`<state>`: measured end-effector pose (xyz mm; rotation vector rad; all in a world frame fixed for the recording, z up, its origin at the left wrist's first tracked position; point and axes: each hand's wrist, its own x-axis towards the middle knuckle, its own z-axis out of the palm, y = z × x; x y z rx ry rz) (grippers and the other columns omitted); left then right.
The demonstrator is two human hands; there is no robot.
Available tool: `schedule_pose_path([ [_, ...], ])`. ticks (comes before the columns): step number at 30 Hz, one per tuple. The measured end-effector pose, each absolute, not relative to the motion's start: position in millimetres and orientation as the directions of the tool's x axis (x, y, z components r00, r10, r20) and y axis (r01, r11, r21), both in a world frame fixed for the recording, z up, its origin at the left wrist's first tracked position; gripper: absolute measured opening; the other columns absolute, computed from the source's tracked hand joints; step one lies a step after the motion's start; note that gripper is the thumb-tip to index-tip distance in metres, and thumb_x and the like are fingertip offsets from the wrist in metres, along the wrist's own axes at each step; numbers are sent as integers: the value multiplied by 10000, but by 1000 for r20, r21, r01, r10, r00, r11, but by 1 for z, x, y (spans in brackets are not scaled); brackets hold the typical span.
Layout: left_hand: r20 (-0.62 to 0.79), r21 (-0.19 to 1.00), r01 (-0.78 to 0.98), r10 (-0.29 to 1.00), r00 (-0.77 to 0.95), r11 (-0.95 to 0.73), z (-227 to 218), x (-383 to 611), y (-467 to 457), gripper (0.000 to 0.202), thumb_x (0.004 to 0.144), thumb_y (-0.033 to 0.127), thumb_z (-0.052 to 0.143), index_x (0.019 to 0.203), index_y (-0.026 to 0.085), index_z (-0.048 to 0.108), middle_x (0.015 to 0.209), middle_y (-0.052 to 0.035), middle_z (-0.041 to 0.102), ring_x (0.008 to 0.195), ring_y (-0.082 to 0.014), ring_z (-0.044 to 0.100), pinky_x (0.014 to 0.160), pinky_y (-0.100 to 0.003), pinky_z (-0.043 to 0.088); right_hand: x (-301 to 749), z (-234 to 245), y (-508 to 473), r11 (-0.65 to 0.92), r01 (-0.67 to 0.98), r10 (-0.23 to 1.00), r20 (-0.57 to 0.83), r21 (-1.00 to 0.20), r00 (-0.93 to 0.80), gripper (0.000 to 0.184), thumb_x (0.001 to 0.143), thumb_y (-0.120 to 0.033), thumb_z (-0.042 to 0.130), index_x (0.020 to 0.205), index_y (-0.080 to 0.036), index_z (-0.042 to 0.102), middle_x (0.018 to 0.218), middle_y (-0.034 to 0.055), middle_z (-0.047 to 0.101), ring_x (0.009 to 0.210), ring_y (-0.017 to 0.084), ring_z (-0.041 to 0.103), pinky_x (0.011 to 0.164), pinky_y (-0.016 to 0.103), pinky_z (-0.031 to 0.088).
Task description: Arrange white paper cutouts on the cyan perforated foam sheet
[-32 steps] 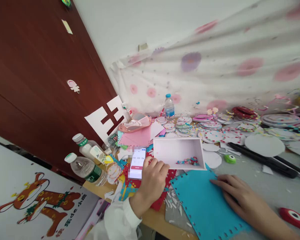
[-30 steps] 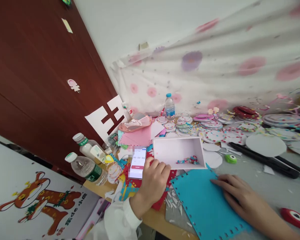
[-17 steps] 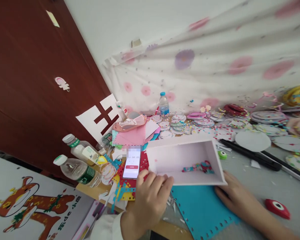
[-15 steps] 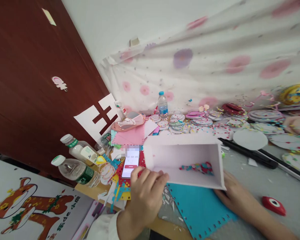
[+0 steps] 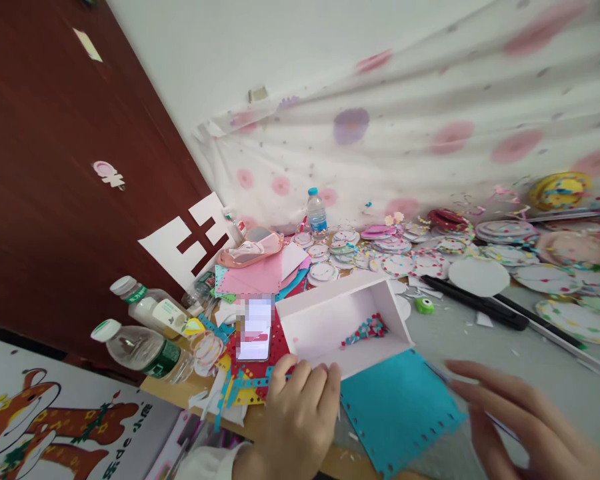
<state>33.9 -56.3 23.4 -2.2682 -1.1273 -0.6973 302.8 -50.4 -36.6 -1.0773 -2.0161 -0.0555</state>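
Observation:
My left hand has its fingers curled over the near left edge of an open white box. Small red and blue paper cutouts lie in a heap toward the box's right end. My right hand is off the box, over the table at the right, with fingers apart and nothing between them. Between my hands lies a blue sheet with punched holes along its edges, just in front of the box. A green craft punch sits beyond the box's right end.
Left of the box are a phone, punched coloured paper and two plastic bottles. Decorated paper discs line the back beside a small water bottle. A black utility knife lies at the right.
The white box has been lowered and turned, and now rests on the table behind the blue sheet. My right hand has let go of it and moved right. The cutouts inside have shifted.

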Motion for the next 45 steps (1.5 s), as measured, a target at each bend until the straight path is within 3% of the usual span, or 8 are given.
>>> schedule_pose_path([
  [7, 694, -218, 779, 468, 547, -587, 9, 49, -67, 273, 926, 32, 428, 963, 75, 695, 690, -41, 670, 622, -166, 562, 830, -373, 379, 257, -15, -57, 559, 817, 711, 589, -140, -385, 507, 971, -415, 404, 1423, -194, 465, 1334, 230, 621, 506, 187, 709, 363, 271, 537],
  [12, 675, -259, 753, 445, 589, -604, 11, 52, -74, 283, 931, 41, 421, 939, 84, 701, 705, -38, 678, 656, -165, 597, 848, -356, 401, 245, -22, -58, 579, 813, 666, 612, -61, -428, 488, 1000, -385, 338, 1325, -65, 509, 1170, 243, 711, 759, 257, 768, 475, 273, 595],
  [18, 694, -262, 751, 422, 583, -607, 14, 54, -77, 348, 953, 46, 361, 892, 96, 700, 656, -27, 662, 614, -148, 568, 823, -346, 431, 243, -9, -66, 725, 688, 575, 569, -23, -588, 420, 1003, -266, 277, 1261, -113, 572, 1226, 175, 700, 836, 198, 765, 598, 234, 612],
  [25, 702, -268, 743, 404, 586, -613, 10, 49, -79, 294, 914, 36, 425, 917, 108, 710, 668, -28, 687, 598, -144, 559, 839, -344, 429, 261, -16, -63, 555, 832, 663, 621, -32, -418, 404, 1002, -305, 294, 1232, -96, 553, 1133, 228, 728, 627, 228, 756, 328, 267, 520],
  [32, 704, -256, 740, 404, 584, -622, 7, 50, -79, 290, 905, 32, 435, 893, 109, 714, 676, -19, 686, 602, -149, 570, 893, -354, 427, 251, -11, -74, 728, 648, 642, 551, -223, -532, 434, 948, -239, 414, 1367, -210, 525, 1202, 108, 727, 807, 231, 768, 594, 265, 622],
  [36, 713, -248, 736, 396, 579, -630, 7, 49, -80, 300, 912, 29, 431, 890, 116, 717, 679, -13, 694, 613, -143, 573, 930, -353, 416, 258, -13, -75, 698, 681, 665, 557, -224, -498, 426, 950, -270, 424, 1356, -245, 551, 1192, 90, 734, 747, 230, 769, 542, 263, 613],
  [40, 706, -243, 735, 404, 582, -633, 6, 46, -80, 297, 917, 28, 438, 913, 115, 721, 689, -14, 704, 609, -141, 570, 949, -356, 405, 269, -22, -74, 581, 801, 690, 611, -147, -388, 436, 988, -324, 350, 1375, -193, 501, 1149, 152, 741, 616, 240, 755, 376, 278, 562],
  [45, 694, -247, 722, 403, 597, -646, 5, 43, -84, 307, 935, 37, 428, 924, 133, 720, 724, -5, 718, 613, -135, 574, 982, -352, 392, 266, -17, -79, 686, 718, 629, 590, -116, -506, 450, 1020, -284, 276, 1425, -139, 409, 997, 148, 780, 600, 221, 751, 415, 239, 577],
])
